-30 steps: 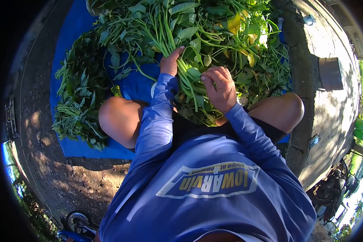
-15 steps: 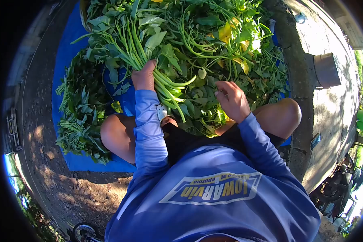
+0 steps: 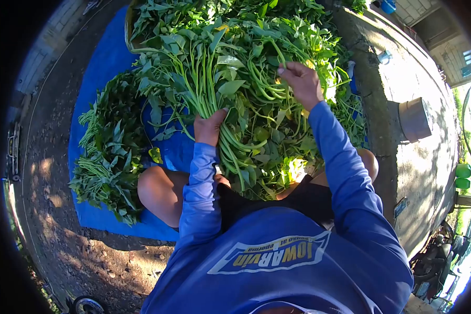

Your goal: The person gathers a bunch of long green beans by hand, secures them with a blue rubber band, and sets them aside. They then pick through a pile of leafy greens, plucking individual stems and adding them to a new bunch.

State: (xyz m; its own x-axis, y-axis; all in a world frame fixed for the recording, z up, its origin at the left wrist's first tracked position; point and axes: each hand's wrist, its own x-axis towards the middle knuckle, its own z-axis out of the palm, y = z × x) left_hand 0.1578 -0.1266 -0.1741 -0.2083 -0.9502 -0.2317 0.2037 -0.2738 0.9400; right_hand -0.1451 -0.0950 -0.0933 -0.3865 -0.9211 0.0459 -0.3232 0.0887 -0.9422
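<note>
My left hand (image 3: 210, 128) is closed round a bunch of leafy greens (image 3: 205, 86) that look like water spinach. Their leaves fan out away from me, and the thick pale-green cut ends curve back toward my lap. To the right, my right hand (image 3: 304, 83) pinches a single green stem (image 3: 277, 51) between thumb and fingers, over a large loose pile of the same greens (image 3: 267, 118). Some yellow leaves show in that pile. Left of my knee lie bundled greens (image 3: 107, 157) with their stem ends together.
A blue tarp (image 3: 102, 68) lies under the greens, on dirt ground. The rim of a basket or sack (image 3: 129, 31) shows at the far left of the pile. Along the right runs a concrete ledge (image 3: 371, 78), with a brown cylindrical container (image 3: 416, 119) on it.
My right hand has moved forward from near my knee to the pile and now pinches a stem. My left hand still holds the bunch. The view has tilted slightly.
</note>
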